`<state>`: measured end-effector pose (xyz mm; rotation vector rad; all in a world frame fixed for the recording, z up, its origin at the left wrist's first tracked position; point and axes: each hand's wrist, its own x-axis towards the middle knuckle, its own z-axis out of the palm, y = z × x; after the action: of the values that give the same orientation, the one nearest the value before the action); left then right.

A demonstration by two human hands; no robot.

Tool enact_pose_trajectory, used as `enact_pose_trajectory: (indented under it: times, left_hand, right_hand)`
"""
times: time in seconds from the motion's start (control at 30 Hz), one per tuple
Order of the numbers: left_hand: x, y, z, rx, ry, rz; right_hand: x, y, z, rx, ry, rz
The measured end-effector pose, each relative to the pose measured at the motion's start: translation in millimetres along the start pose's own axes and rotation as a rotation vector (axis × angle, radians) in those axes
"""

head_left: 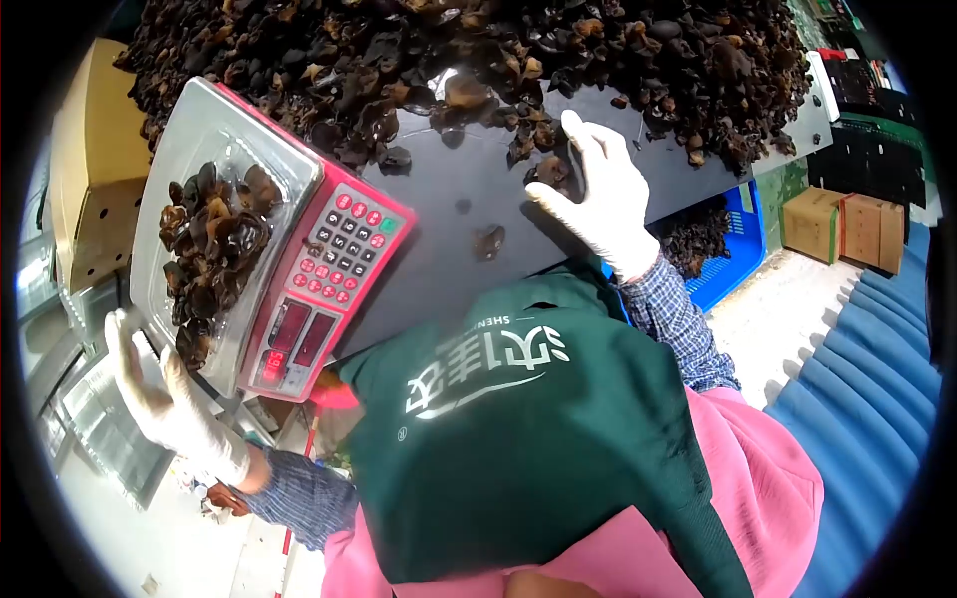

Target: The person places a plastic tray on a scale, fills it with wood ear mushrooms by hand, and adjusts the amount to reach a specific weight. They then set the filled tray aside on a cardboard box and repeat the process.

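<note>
My left hand (169,404), in a white glove, is at the lower left corner of the scale's plate, thumb and fingers apart, nothing held. A red scale (384,224) with a lit display carries a clear tray (239,149) of dark, wet wood-ear-like pieces (214,239). My right hand (598,194), also gloved in white, is spread over the dark table (429,249), with dark pieces (551,171) beside its thumb and fingers. Whether it touches them is unclear. A single piece (488,242) lies nearer my body.
A large heap of dark pieces (449,60) covers the far side of the table. Below its right edge sits a blue basket (743,239) with more pieces. Cardboard boxes (842,227) stand at the right, and a tan box (100,169) at the left.
</note>
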<state>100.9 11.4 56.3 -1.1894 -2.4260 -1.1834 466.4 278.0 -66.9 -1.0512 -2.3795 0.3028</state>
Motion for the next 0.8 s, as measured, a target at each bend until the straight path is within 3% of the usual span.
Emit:
enact_pose_trajectory:
  times: [0.07, 0.17, 0.23, 0.27, 0.33, 0.4, 0.47, 0.6, 0.67, 0.7, 0.73, 0.8]
  left_hand:
    - [-24, 53, 20, -0.190, 0.053, -0.200]
    - [-38, 103, 63, -0.182, -0.562, 0.140]
    - [-52, 107, 112, -0.239, -0.708, 0.343]
    - [-64, 103, 137, -0.279, -0.751, 0.433]
    - [-78, 108, 169, -0.098, -0.939, 0.440]
    - [-93, 101, 193, -0.121, -0.951, 0.485]
    - [-97, 100, 204, -0.109, -0.928, 0.476]
    - [-102, 96, 215, -0.221, -0.836, 0.363]
    - [-101, 94, 218, -0.329, -0.795, 0.246]
    - [-92, 99, 215, -0.349, -0.778, 0.164]
    - [-85, 108, 217, -0.384, -0.689, 0.097]
    - [-67, 120, 226, -0.373, -0.574, 0.116]
  right_hand:
    - [2, -5, 4, 0.020, -0.060, 0.084]
    - [-1, 14, 18, 0.172, 0.008, 0.030]
    - [-1, 18, 20, 0.249, 0.058, 0.062]
    - [2, 12, 8, 0.293, -0.006, 0.218]
    - [5, 26, 5, 0.345, 0.052, 0.224]
    - [15, 23, -11, 0.464, -0.019, 0.391]
    - [23, 34, -1, 0.505, 0.034, 0.293]
    - [43, 22, 4, 0.457, -0.051, 0.346]
    - [53, 24, 18, 0.320, -0.013, 0.238]
    - [55, 26, 28, 0.467, 0.012, 0.217]
    - [61, 23, 29, 0.423, 0.014, 0.182]
    - [75, 16, 28, 0.335, 0.017, 0.108]
